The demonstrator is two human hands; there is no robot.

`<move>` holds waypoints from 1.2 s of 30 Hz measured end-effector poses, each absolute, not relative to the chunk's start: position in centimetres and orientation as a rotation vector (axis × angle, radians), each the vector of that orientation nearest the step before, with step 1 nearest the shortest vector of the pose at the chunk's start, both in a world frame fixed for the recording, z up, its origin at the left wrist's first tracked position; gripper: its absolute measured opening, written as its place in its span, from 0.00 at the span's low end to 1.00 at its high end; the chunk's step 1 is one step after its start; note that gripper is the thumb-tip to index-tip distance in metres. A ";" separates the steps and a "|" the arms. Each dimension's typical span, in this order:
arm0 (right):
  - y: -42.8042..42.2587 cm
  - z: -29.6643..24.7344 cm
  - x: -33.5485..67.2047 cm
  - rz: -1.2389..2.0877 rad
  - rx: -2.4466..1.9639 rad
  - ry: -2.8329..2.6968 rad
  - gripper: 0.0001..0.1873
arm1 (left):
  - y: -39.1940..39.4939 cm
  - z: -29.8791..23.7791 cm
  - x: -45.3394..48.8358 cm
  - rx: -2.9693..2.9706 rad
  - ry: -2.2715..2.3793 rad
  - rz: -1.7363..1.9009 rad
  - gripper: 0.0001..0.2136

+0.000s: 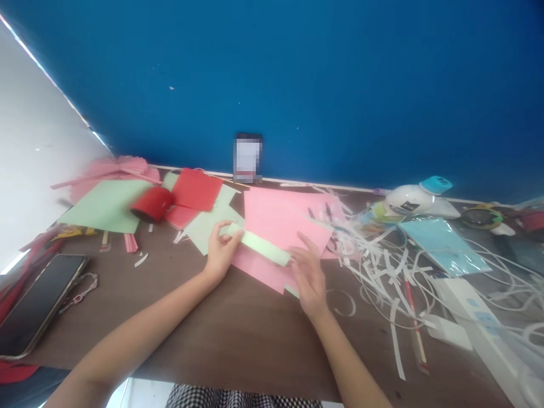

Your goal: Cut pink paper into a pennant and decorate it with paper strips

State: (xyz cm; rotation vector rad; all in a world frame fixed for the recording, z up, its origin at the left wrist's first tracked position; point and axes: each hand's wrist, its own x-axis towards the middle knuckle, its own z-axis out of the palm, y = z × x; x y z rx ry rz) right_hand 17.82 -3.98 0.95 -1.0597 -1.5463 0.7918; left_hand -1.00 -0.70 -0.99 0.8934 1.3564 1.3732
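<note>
A pale green folded paper strip (261,247) slants above a pink paper sheet (278,215). My left hand (221,252) pinches the strip's left end between thumb and fingers. At the strip's other end is my right hand (309,277), its fingertips against the edge and one finger lifted away; some blur covers these fingers. Beneath and left of the pink sheet, light green paper (204,226) lies on the brown table (238,340).
Red paper (198,190), a red tape roll (152,204) and a green sheet (108,204) lie left. A phone (40,300) rests near the left edge. White paper scraps (386,266), cables, a power strip (471,306), a white bottle (410,199) and a blue packet (446,246) crowd the right.
</note>
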 end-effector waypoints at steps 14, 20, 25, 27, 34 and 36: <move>-3.0 -0.5 19.3 0.191 -0.950 -1.871 0.29 | -0.7 -1.2 -1.0 0.948 1.222 1.314 0.15; -3.1 -0.4 19.6 0.081 -0.962 -1.978 0.22 | -0.4 -1.6 -1.2 0.980 1.254 1.286 0.11; -2.8 -0.1 19.8 0.162 -1.081 -1.815 0.12 | -0.4 -0.9 -1.9 1.065 1.046 1.160 0.11; -2.6 0.2 19.9 0.236 -1.157 -1.741 0.09 | -0.3 -0.7 -2.2 1.139 1.032 1.116 0.11; -2.0 1.0 20.9 0.731 -1.325 -1.554 0.04 | -0.1 -0.5 -2.5 1.381 1.211 1.119 0.09; -1.9 0.7 20.9 0.897 -1.349 -1.442 0.05 | -0.2 -0.5 -2.6 1.432 1.228 1.140 0.09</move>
